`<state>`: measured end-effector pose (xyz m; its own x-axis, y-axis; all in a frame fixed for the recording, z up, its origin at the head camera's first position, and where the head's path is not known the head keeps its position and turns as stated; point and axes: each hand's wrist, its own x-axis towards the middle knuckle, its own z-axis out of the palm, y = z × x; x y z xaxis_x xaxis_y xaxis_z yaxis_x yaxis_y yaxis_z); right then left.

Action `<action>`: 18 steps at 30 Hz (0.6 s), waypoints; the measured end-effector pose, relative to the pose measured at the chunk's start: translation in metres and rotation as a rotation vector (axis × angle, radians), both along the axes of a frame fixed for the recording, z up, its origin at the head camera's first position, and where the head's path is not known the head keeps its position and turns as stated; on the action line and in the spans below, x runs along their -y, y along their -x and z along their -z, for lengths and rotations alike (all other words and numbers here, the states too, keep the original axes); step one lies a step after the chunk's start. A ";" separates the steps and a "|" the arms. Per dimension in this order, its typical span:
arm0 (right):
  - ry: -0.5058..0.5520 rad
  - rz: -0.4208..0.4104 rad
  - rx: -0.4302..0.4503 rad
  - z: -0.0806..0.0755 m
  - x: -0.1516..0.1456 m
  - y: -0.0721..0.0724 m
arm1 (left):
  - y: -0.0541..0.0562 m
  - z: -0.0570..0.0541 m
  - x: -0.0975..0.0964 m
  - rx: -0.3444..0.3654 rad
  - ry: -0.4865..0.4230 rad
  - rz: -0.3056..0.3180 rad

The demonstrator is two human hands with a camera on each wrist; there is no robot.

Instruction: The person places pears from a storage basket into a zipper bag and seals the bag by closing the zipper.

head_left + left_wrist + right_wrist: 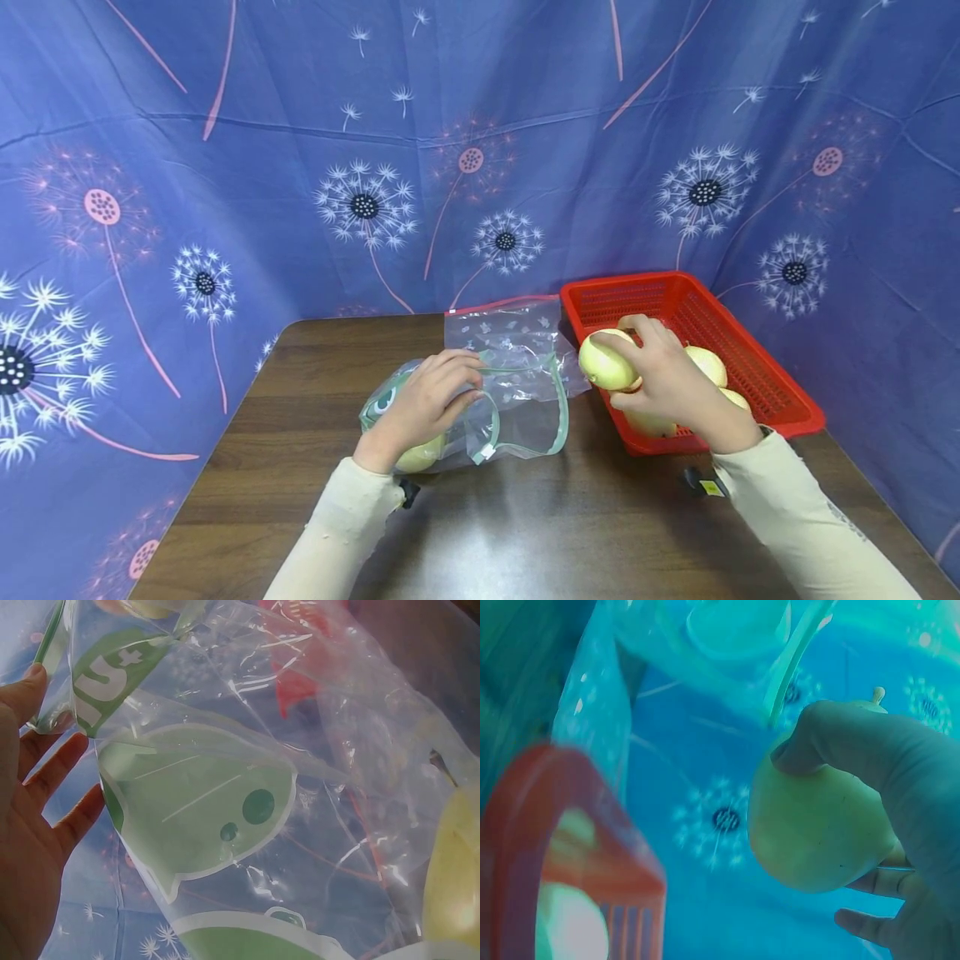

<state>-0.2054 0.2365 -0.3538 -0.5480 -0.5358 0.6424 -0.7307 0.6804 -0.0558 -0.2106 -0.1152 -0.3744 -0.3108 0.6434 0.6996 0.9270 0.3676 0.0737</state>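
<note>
Counter (517, 533) nearest me, btwn my sleeves (341, 529), = free lane for my fingers (643, 329). R side: red basket (806, 415) rim's in the way down low; clear bag (525, 427) blocks the mid; curtain (480, 92) walls off the back.

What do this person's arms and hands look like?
The left hand and right hand are ungloved. Long cream fabric sleeves cover the arms. A small black device shows by the left sleeve; another, with a yellow label, by the right.
</note>
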 end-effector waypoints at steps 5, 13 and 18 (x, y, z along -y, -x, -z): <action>-0.016 -0.051 -0.005 -0.004 0.018 -0.009 | 0.001 0.000 -0.002 -0.003 -0.004 0.003; -0.042 -0.142 -0.008 0.000 0.046 -0.017 | 0.001 -0.001 -0.003 -0.004 -0.008 -0.002; -0.063 -0.205 -0.015 0.009 0.063 -0.019 | 0.001 -0.001 -0.003 -0.002 -0.009 -0.008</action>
<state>-0.1863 0.1737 -0.3624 -0.4141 -0.6743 0.6114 -0.8544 0.5196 -0.0057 -0.2113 -0.1121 -0.3736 -0.3144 0.6343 0.7062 0.9241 0.3747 0.0748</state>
